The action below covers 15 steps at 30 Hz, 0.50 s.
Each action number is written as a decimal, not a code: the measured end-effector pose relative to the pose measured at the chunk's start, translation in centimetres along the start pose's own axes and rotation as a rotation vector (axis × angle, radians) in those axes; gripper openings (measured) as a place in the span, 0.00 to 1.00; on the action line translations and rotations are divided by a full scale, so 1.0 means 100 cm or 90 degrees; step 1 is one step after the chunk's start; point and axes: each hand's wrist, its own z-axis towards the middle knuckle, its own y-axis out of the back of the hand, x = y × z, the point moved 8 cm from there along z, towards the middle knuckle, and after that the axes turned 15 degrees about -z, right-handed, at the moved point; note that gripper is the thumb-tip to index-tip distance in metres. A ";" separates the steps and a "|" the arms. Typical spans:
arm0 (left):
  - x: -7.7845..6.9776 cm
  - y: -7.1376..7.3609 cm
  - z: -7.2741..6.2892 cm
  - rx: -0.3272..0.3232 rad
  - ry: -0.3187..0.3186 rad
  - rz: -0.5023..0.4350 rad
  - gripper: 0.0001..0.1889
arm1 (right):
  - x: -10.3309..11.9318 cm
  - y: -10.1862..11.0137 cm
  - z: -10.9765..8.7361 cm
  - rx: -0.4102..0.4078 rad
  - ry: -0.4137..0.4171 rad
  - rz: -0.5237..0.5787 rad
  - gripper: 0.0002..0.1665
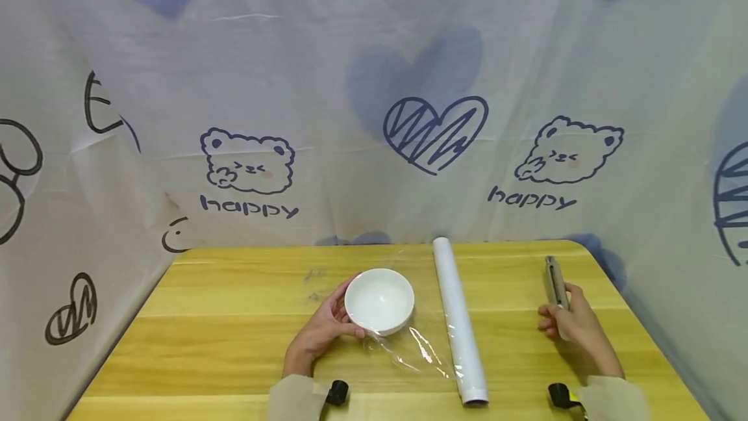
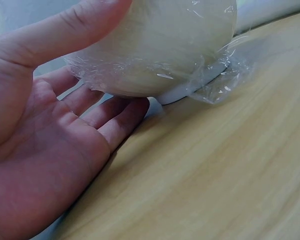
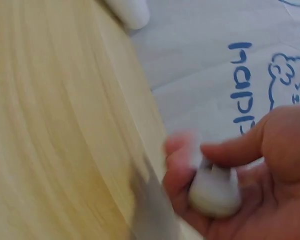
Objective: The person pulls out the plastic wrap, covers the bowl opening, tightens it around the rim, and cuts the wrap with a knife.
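A white bowl stands upright near the middle of the table. My left hand holds its left side, thumb toward the near rim; in the left wrist view the fingers reach low against the bowl. Clear cling film clings crumpled around the bowl's side and base. More film lies between the bowl and a long white roll on its right. At the table's right side, my right hand grips a grey utility knife. Blur hides its details in the right wrist view.
The wooden table has a rounded far right corner. A pale curtain printed with hearts and bears hangs behind it and along both sides. The roll lies lengthwise between my two hands.
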 end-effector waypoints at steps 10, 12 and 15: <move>0.000 0.000 0.002 0.009 0.003 0.005 0.64 | -0.006 -0.023 0.007 0.098 0.069 0.295 0.36; 0.000 0.001 0.002 0.010 -0.001 0.001 0.64 | -0.008 -0.024 0.009 0.092 0.078 0.314 0.35; -0.001 0.002 0.000 0.008 -0.011 -0.002 0.64 | -0.011 -0.024 0.011 0.072 0.075 0.323 0.32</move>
